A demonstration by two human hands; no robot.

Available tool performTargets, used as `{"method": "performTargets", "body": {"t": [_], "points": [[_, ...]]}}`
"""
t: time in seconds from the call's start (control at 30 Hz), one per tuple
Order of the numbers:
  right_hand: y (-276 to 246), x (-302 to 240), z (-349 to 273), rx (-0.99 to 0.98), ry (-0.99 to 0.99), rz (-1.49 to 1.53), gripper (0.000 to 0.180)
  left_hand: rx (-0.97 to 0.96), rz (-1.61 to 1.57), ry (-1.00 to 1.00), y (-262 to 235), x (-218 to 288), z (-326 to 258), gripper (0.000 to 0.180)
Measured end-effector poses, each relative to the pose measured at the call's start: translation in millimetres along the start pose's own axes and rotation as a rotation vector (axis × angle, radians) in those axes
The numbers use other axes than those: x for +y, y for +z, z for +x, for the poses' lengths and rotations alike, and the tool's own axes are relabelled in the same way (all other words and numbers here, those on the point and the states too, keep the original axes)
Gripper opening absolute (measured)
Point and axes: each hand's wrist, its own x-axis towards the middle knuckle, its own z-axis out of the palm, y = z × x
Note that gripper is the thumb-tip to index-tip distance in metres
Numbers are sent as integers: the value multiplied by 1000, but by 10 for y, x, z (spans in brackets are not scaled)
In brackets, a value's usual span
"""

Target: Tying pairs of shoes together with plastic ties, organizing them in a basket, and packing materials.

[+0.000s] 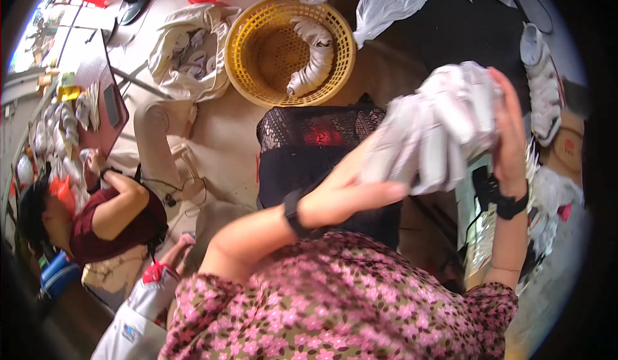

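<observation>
Left hand (341, 196) is at the lower-left end of a white cloth bundle (438, 128), thumb stretched along the near edge, the other fingers mostly out of sight behind it. Right hand (508, 128) is up against the opposite end, fingers pointing roughly to 12 o'clock, so the bundle is basically clamped between the two. Finger-like strips run down it, so maybe gloves, but it's too blurry to swear to.

Anyway, the bundle's long axis tilts, about 8 o'clock to 2 o'clock. From the left hand it sits toward 2; from the right it's more like 9. Both are touching it, so neither wins on nearness there.

Going outward: the yellow plastic basket (235, 48) is off at 10 o'clock from the bundle, well apart, and the left hand is clearly the nearer one to it. A curved white cloth roll (318, 61) lies inside, hugging the right side. Past the basket's left side there's an off-white cloth sack (219, 80) with pale stuff in it. Another white stack (544, 83) is at 2 o'clock, beyond the right hand. Way over toward 8 there's a co-worker in a maroon top (122, 221), hands up near a table (112, 125).
</observation>
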Motion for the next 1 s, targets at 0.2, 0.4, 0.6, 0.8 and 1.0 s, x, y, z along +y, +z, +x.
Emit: {"method": "performTargets", "body": {"t": [0.2, 0.4, 0.6, 0.8, 1.0], "points": [[1678, 303, -97, -101, -115, -105, 42, 440, -30, -40, -801, 359, -1308, 78], [3005, 1243, 787, -238, 35, 314, 40, 515, 53, -38, -2101, 754, -1191, 70], [3548, 1992, 2038, -337, 193, 311, 42, 564, -158, 56, -3471, 672, -395, 62], [3971, 3030, 3167, -337, 238, 177, 41, 717, -98, 36, -4718, 142, 284, 46], [4830, 4063, 3696, -518, 70, 46, 45, 861, -328, 65, -5670, -672, 245, 57]]}}
